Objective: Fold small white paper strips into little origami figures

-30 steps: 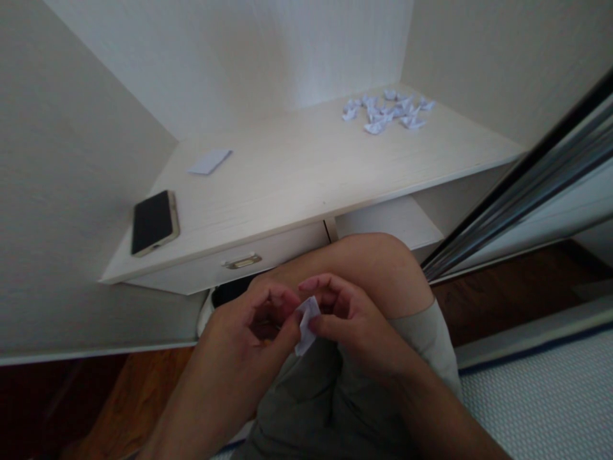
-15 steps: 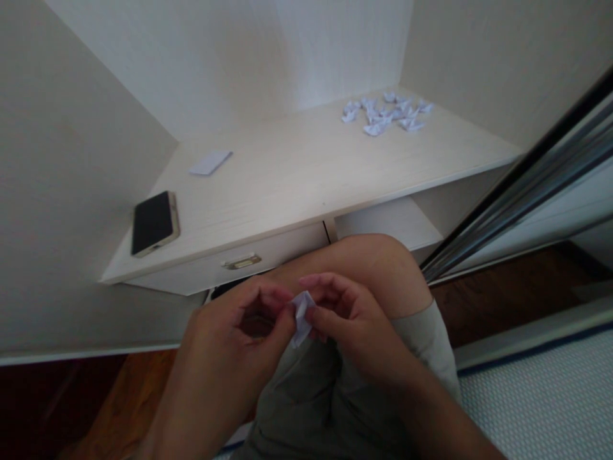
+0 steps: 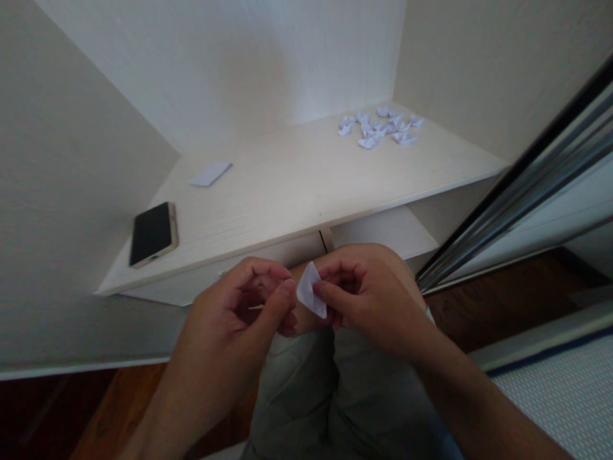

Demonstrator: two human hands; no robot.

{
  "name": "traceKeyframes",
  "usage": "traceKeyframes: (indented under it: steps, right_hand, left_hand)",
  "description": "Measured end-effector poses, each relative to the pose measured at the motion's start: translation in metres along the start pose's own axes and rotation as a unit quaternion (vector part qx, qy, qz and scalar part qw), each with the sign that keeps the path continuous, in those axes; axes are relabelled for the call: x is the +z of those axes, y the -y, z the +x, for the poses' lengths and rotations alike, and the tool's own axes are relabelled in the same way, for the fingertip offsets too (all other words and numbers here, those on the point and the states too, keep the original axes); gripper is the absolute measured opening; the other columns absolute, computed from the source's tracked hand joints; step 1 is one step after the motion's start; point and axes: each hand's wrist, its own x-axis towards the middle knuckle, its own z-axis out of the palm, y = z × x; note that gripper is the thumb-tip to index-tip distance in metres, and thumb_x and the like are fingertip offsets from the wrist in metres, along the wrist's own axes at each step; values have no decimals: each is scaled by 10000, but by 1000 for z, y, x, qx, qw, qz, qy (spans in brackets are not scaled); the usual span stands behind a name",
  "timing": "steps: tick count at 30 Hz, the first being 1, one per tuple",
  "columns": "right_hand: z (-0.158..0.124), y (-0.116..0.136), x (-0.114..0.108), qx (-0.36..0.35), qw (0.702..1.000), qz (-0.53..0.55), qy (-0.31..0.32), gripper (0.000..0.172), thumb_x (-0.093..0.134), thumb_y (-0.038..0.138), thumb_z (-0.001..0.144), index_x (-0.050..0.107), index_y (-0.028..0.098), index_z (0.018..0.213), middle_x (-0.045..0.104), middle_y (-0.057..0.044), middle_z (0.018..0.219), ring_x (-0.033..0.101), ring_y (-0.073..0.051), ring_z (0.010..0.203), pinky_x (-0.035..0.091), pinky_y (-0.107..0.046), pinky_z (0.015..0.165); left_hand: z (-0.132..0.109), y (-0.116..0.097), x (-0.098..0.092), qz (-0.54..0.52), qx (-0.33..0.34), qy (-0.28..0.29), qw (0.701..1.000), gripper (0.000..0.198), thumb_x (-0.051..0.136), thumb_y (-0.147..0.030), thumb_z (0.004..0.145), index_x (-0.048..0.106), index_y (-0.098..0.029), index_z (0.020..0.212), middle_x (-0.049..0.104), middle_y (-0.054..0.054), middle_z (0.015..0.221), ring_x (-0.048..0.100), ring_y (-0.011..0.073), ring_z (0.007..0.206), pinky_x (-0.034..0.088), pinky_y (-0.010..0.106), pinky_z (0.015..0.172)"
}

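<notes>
A small folded white paper piece [image 3: 311, 298] is pinched between the thumb and fingers of my right hand [image 3: 368, 300], just above my knee. Beside it, my left hand [image 3: 239, 316] has its fingers curled, the thumb and forefinger tips touching the paper's left edge. Both hands hover in front of the low white desk [image 3: 297, 191]. A pile of several small folded paper pieces [image 3: 378, 124] lies at the desk's far right. One flat paper slip [image 3: 211, 173] rests at its far left.
A dark phone [image 3: 152, 232] lies face up near the desk's front left corner. A drawer and an open shelf sit under the desktop. White walls enclose the desk. A sliding door frame [image 3: 517, 191] runs diagonally at right, above wooden floor.
Both hands have risen toward the desk edge. The paper piece now stands more upright and flatter in my right fingers. The view has tilted down slightly.
</notes>
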Motion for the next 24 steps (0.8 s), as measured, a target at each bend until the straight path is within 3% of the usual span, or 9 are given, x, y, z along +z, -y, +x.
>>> traceKeyframes:
  steps: [3,6,10,12,18,24]
  right_hand:
    - [7,16,-25,-4,998,-38,47,103,683,241,912,781,212,898,701,12,665,615,-124,549,461,-225,503]
    - [12,36,-48,5,988,-109,107,148,671,244,919,784,170,858,680,3,672,590,-115,577,448,-217,525]
    - [17,60,-69,18,961,-166,222,187,663,264,952,794,139,997,665,3,725,570,-111,624,468,-213,561]
    - [21,68,-77,24,944,-186,270,172,666,248,960,774,146,1046,682,4,763,594,-111,650,483,-215,590]
    - [38,80,-90,43,908,-224,350,69,692,155,924,673,160,991,703,8,814,657,-129,713,522,-239,651]
    - [46,85,-99,38,897,-216,384,80,688,120,921,651,171,970,683,26,804,649,-117,723,512,-220,647]
  left_hand:
    - [5,-2,-9,28,41,3,999,193,732,-362,934,710,-235,1077,775,-1,824,759,168,667,614,206,573]
    - [17,-7,-21,110,113,56,986,231,692,-370,990,705,-280,1202,769,6,967,758,159,776,602,190,598]
    - [40,-23,-30,229,286,164,916,293,658,-237,1024,673,-361,1289,741,-30,1087,704,107,878,554,177,747]
    - [49,-32,-30,257,331,215,882,306,646,-211,1032,681,-373,1289,738,-39,1089,689,96,871,522,179,754]
    - [71,-45,-13,234,380,326,833,154,661,-227,1037,729,-306,1150,786,-38,1024,712,105,831,482,196,751]
    - [86,-50,-1,222,384,334,832,77,718,-198,971,768,-257,976,821,-53,933,738,111,794,477,193,720]
